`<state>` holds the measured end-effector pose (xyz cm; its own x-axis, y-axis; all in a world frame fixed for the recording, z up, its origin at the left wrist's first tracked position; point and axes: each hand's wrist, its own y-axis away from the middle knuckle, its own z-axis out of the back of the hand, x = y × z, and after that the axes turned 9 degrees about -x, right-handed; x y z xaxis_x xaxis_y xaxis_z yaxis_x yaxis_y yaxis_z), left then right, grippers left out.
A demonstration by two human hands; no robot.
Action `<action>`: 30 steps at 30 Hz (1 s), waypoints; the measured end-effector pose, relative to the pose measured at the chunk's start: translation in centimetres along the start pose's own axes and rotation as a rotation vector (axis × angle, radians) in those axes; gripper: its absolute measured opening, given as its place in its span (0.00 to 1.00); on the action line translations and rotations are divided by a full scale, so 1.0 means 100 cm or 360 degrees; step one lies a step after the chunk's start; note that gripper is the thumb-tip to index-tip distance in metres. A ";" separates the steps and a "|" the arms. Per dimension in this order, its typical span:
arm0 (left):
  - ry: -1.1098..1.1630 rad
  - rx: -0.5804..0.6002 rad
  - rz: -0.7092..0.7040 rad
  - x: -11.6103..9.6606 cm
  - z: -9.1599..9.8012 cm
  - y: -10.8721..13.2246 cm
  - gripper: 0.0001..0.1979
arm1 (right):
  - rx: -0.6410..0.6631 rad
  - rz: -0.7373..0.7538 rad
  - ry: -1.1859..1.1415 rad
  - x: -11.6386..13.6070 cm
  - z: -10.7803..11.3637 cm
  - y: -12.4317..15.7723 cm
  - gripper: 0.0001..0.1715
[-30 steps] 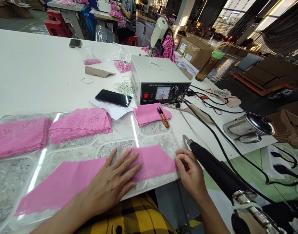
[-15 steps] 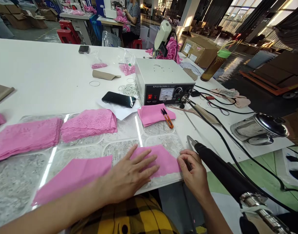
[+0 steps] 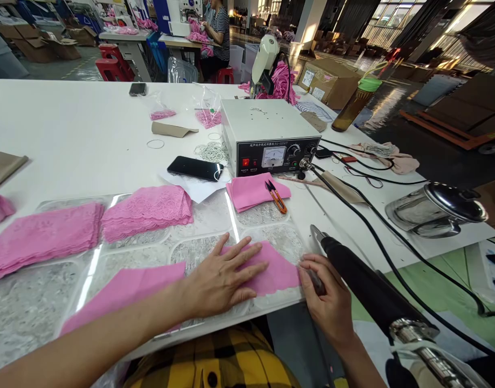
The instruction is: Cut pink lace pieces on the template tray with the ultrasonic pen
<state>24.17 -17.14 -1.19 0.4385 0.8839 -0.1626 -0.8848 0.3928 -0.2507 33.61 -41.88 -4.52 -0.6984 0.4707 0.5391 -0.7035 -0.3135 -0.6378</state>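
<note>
My left hand (image 3: 227, 275) lies flat with spread fingers on a pink fabric piece (image 3: 276, 269), pressing it to the table near the front edge. At the fabric's right tip, my right hand (image 3: 326, 293) is closed, thumb and fingers pinching the edge. A dark patch shows inside its curled fingers; I cannot make out what it is. Just beyond that hand, a black-handled tool with a metal tip (image 3: 352, 269) points toward the table. A second pink piece (image 3: 130, 291) lies partly beneath my left forearm.
Pink fabric stacks (image 3: 148, 210) lie on the left. Orange thread snips (image 3: 276, 198) rest on folded pink cloth (image 3: 247, 194). Behind are a phone (image 3: 194, 168) and a welding machine box (image 3: 272, 134). Cables (image 3: 361, 221) and a metal pitcher (image 3: 429, 210) occupy the right.
The camera view has shifted slightly. My left hand remains flat on the fabric, its fingers a little to the right. My right hand stays at the fabric's tip, its fingers slightly repositioned.
</note>
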 end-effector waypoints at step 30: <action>0.0193 0.0028 -0.0121 -0.001 -0.015 -0.029 0.29 | 0.0011 0.0524 -0.0113 0.012 0.000 0.024 0.25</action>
<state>26.90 -18.74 -1.87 0.5195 0.8145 -0.2582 -0.8503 0.4630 -0.2503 31.11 -42.07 -5.39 -0.8956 0.2845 0.3421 -0.4394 -0.4449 -0.7804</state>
